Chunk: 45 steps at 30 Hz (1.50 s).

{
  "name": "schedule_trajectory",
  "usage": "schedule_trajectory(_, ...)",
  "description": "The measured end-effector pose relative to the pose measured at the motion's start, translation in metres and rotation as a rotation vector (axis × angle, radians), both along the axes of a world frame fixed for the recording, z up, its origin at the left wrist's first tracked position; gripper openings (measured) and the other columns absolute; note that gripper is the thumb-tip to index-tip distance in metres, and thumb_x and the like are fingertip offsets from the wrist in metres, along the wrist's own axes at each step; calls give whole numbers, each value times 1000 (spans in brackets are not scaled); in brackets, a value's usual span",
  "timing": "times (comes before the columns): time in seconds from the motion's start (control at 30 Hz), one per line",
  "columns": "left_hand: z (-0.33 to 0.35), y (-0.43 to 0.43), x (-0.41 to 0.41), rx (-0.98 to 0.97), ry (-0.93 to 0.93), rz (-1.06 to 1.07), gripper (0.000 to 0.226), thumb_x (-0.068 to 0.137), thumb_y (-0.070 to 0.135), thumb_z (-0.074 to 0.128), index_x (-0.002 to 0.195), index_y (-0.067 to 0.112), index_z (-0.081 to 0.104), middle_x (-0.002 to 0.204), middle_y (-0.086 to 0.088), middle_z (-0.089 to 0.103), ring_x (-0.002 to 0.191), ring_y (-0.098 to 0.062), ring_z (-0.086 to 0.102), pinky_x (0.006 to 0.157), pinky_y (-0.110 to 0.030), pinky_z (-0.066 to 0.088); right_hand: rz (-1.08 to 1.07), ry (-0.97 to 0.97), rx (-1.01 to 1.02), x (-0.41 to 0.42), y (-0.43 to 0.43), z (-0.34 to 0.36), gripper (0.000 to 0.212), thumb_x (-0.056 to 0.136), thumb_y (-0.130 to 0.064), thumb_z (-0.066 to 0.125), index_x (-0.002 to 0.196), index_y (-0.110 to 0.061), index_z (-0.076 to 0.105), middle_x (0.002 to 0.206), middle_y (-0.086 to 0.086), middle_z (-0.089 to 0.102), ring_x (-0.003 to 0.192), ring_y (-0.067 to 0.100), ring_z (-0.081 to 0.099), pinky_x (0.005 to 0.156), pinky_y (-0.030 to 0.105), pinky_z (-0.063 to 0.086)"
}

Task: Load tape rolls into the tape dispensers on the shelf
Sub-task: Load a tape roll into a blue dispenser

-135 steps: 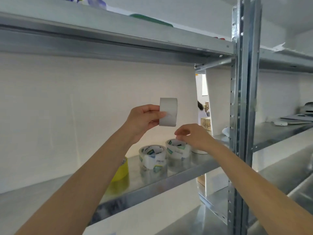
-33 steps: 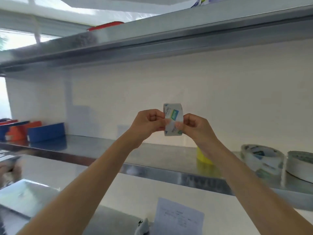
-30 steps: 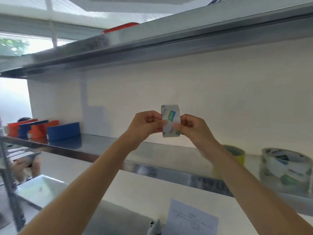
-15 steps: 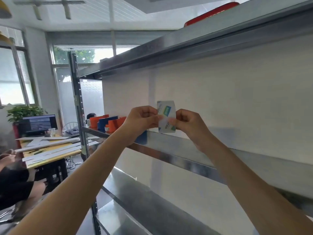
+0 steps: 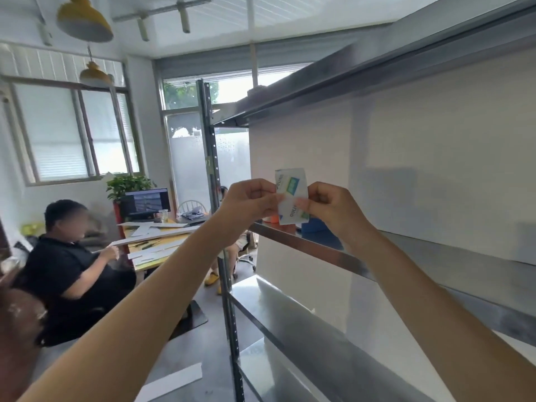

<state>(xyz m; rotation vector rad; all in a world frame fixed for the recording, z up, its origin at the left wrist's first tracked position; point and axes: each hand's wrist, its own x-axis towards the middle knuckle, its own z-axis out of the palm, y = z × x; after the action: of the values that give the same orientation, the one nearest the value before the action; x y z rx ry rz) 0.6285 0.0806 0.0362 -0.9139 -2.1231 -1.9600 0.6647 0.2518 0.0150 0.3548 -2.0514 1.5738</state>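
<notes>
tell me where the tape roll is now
In the head view the tape roll is near centre, pinched between the left hand and right hand, above the front edge of the shelf.

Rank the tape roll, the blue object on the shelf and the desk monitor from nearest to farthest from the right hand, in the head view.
1. tape roll: pinched by the right hand itself.
2. blue object: on the shelf, just beyond that hand.
3. monitor: across the room, far left.
</notes>
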Motion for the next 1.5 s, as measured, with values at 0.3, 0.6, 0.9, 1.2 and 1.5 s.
schedule_trajectory(0.3,-2,-31,-86,52,-9,14,8,83,5,67,76,8,63,97,-12,69,101,-33,67,89,-47,54,21,29,-8,-91,-32,5,8,87,-17,67,84,-23,63,90,-13,67,82,6,64,64,14,54)
schedule_trajectory(0.6,12,-30,-193,48,18,6,6,84,6,65,85,2,62,107,-18,67,102,-33,67,89,-44,55,47,53,-17,-196,-35,17,21,90,-18,63,110,-14,65,105,2,67,99,20,64,81,28,57)
schedule_trajectory(0.9,18,-25,-270,103,34,-69,6,87,8,62,88,2,61,96,-7,66,100,-27,66,86,-40,57,-97,70,26,-263,-39,28,31,90,-21,63,120,-15,61,117,3,65,108,25,61,91,39,54)
schedule_trajectory(1.2,8,-26,-361,126,20,-218,20,84,12,68,98,0,63,104,-11,67,101,-26,67,85,-38,57,-253,77,27,-320,-50,23,30,89,-17,64,119,-13,63,118,2,66,107,20,62,90,35,55)
schedule_trajectory(1.5,26,-45,-444,88,27,-530,3,85,4,64,88,4,64,98,-8,68,95,-23,68,77,-32,58,-444,75,-47,-373,-84,30,27,87,-12,67,113,-8,65,118,8,67,105,23,64,90,37,55)
